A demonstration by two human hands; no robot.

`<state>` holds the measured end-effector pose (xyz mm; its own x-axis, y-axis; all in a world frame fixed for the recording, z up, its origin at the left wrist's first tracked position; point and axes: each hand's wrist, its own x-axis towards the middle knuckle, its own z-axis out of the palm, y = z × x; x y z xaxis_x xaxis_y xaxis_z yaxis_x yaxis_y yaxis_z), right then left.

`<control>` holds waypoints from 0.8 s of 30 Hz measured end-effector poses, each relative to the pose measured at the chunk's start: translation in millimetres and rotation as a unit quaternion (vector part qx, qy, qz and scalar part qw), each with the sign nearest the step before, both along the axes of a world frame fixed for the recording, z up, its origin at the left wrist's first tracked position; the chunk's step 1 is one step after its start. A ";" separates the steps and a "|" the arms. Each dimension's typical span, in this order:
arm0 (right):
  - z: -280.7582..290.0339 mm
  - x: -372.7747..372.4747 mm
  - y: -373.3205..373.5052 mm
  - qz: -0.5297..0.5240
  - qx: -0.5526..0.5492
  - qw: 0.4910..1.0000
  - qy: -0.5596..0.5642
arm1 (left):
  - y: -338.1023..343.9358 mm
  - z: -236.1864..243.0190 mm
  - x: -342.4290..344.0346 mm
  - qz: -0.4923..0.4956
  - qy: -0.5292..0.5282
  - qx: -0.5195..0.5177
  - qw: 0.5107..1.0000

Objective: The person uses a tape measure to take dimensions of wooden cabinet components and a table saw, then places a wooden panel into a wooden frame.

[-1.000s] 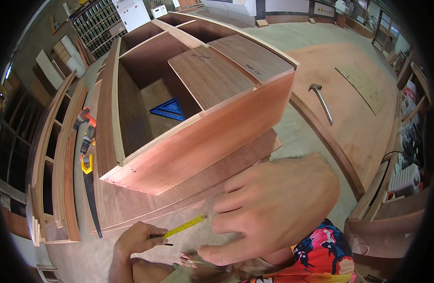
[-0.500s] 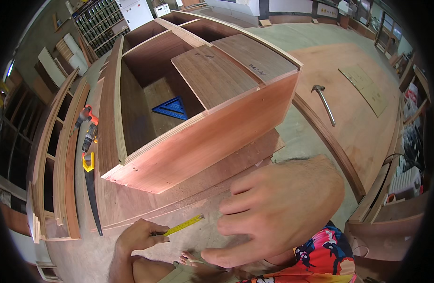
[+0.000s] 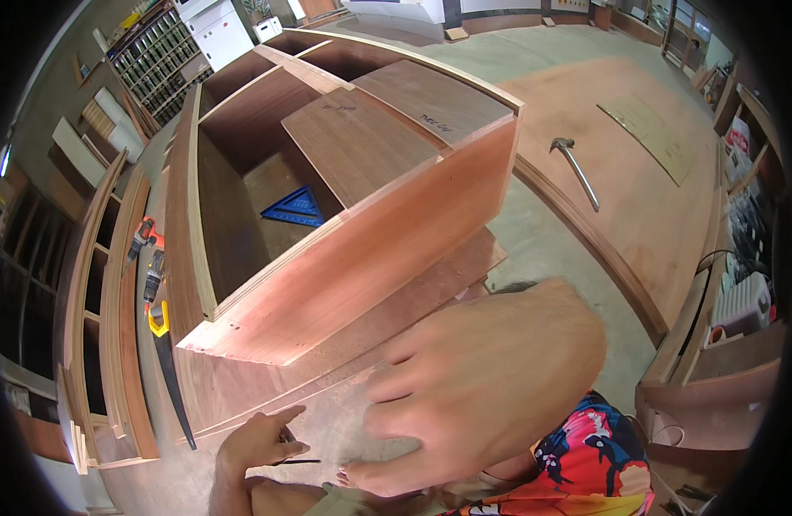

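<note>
My left hand (image 3: 260, 442) is low in the view, its index finger and thumb spread and the other fingers curled. A thin dark stick-like piece (image 3: 296, 462) juts out below the thumb; its kind and what the palm holds are hidden. My right hand (image 3: 482, 391) looms large and slightly blurred, back up, thumb apart from loosely bent fingers, with nothing visible in it. Beyond both hands lies a large wooden cabinet carcass (image 3: 370, 232) with open compartments. A blue triangular square (image 3: 294, 207) rests inside it, beside a loose brown board (image 3: 362, 150).
Left of the carcass are two power drills (image 3: 153, 275) and a yellow-handled handsaw (image 3: 170, 378), near a long wooden frame (image 3: 112, 318). A claw hammer (image 3: 577, 175) lies on a plywood sheet (image 3: 620, 224) at right. Past it is a greenish panel (image 3: 645, 142).
The yellow tape measure blade that stuck out of my left hand no longer shows. My left index finger has stretched out, and my right hand has shifted left. The view has turned slightly.
</note>
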<state>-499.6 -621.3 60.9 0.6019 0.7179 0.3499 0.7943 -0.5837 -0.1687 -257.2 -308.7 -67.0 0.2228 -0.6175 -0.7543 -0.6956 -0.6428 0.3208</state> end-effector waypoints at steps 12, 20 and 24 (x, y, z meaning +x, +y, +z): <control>1.9 -1.9 2.4 0.000 -0.014 1.000 -0.009 | -7.1 -6.4 1.4 -0.029 -0.029 0.016 0.999; 4.3 -4.3 -1.7 -0.019 -0.015 1.000 0.000 | -11.6 -8.5 -1.2 0.001 0.008 -0.001 1.000; 4.8 -7.7 -1.4 -0.026 -0.010 1.000 -0.004 | -16.8 -1.8 -7.8 0.029 0.004 0.024 0.999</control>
